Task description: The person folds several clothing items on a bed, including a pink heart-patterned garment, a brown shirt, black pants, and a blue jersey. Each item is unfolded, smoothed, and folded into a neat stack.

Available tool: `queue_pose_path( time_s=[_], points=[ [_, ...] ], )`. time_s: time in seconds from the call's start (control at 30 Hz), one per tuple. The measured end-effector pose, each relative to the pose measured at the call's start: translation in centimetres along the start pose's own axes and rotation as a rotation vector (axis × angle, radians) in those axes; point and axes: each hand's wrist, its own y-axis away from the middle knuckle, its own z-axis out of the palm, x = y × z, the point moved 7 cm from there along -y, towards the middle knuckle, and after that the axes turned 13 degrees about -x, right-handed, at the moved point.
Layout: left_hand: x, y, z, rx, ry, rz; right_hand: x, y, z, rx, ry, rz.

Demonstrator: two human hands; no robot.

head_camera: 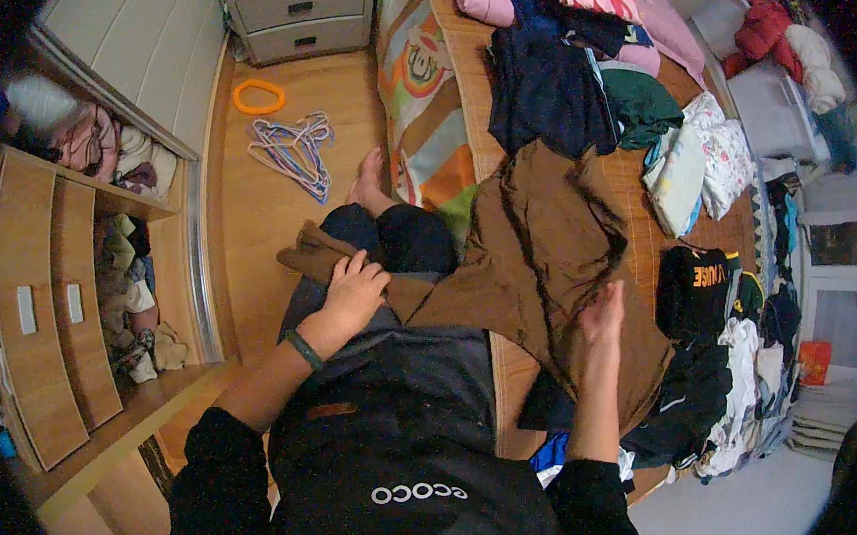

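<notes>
A brown long-sleeved garment [542, 238], perhaps a jacket, is spread from my lap onto the woven mat of the bed. My left hand [352, 292] is on one of its sleeves above my thigh, fingers curled over the cloth. Past those fingers the sleeve end [314, 250] sticks out to the left. On the right, my right hand [604, 310] rests edge-on against the body of the garment, its fingers straight and holding nothing. Dark folded trousers [549, 89] lie just beyond the garment.
Folded clothes surround the garment: a green one [639, 107], a white patterned one [720, 154] and a black one with lettering [691, 290]. Several hangers [291, 152] and an orange ring [259, 97] lie on the floor. A stuffed wardrobe [46, 300] stands left, a drawer cabinet [301, 16] ahead.
</notes>
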Motion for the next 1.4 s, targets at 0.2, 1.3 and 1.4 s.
queue_pose_path(
  time_s=[0.2, 1.3, 1.4],
  points=[
    [-1.6, 2.1, 1.0, -0.112, 1.179, -0.182, 5.6, 2.3, 0.0, -0.163, 0.618, -0.193],
    [5.3, 16.5, -11.4, -0.831, 1.726, -0.201, 11.6, 17.1, 15.5, -1.172, 1.187, -0.142],
    [4.7, 17.2, -13.4, -0.676, 1.548, -0.247, 10.6, 19.3, 16.7, -1.350, 0.919, 0.049]
  ],
)
